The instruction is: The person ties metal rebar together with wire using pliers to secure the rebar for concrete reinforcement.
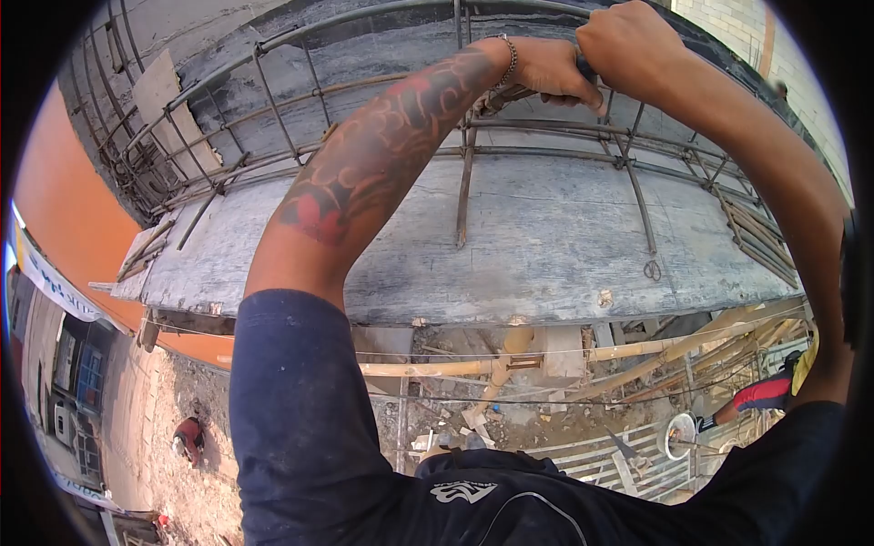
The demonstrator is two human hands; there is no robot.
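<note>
My left hand, with a bracelet at the wrist, reaches over the cage of steel reinforcing bars. Its fingers are curled; what they grip is hidden. Just beside it my right hand is closed in a fist. A short dark piece, perhaps a tool handle, shows between the two hands; its kind cannot be made out. Beneath the bars lies a grey, worn formwork board. A small looped metal piece rests on the board below one bar end.
Bamboo poles and a thin line run along the board's near edge, above a drop to rubble ground. Below left, a person bends over. Another person's leg shows at right near a white bucket. An orange wall stands left.
</note>
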